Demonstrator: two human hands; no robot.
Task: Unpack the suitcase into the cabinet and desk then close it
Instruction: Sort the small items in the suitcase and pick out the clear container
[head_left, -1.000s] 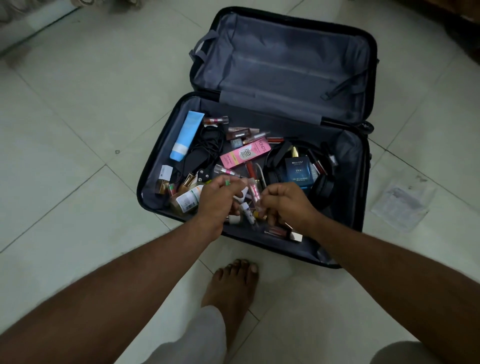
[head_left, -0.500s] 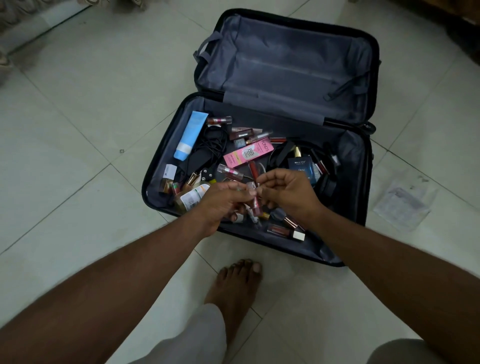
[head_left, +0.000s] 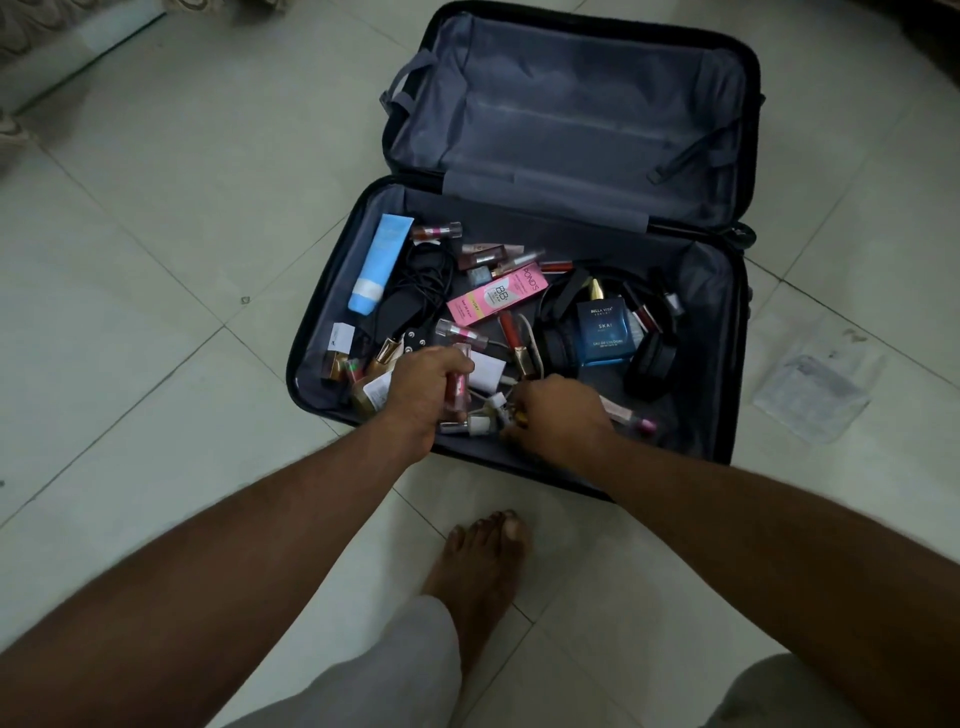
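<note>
A black suitcase (head_left: 737, 322) lies open on the tiled floor, its lid flat and its near half strewn with cosmetics. Inside are a blue tube (head_left: 379, 262), a pink Pond's box (head_left: 496, 299), a blue perfume bottle (head_left: 602, 332), black headphones (head_left: 652, 364) and a black cable (head_left: 423, 288). My left hand (head_left: 423, 395) grips several small pink tubes (head_left: 458, 387) above the near edge. My right hand (head_left: 558, 415) reaches down among small bottles beside it; its fingers are curled and hidden, so what they hold cannot be made out.
A crumpled clear plastic bag (head_left: 815, 389) lies on the floor right of the suitcase. My bare foot (head_left: 480, 571) stands just in front of the case. A patterned fabric edge (head_left: 15, 130) shows at the far left.
The hands, which met over the middle of the case, have come apart. The left hand now holds the pink tubes and the right hand has dropped to the near edge.
</note>
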